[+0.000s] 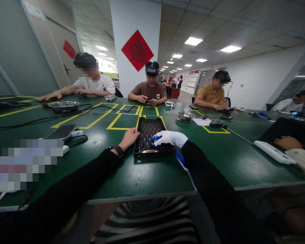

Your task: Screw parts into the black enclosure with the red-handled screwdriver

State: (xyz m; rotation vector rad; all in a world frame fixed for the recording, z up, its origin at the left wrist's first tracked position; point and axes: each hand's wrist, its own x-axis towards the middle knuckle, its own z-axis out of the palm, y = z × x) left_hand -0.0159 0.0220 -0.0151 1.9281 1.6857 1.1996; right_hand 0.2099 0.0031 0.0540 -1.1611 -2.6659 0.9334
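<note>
A black open-topped tray (150, 155) lies on the green table in front of me, with rows of small shapes inside it that are too small to make out. At its left edge rests my bare left hand (130, 137), fingers curled closed against the rim; whether they grip the rim is hidden. My right hand (169, 138) wears a white and blue glove and reaches over the tray's right side. Its fingertips point down into the tray, and what they hold, if anything, is hidden.
A phone (62, 131) and cable lie left. Metal bowls (64, 105) (185, 116), a paper sheet (202, 121), black parts (218, 124) and a white device (274, 152) are on the table. Several people sit around it; one person's hand (288, 142) is at right.
</note>
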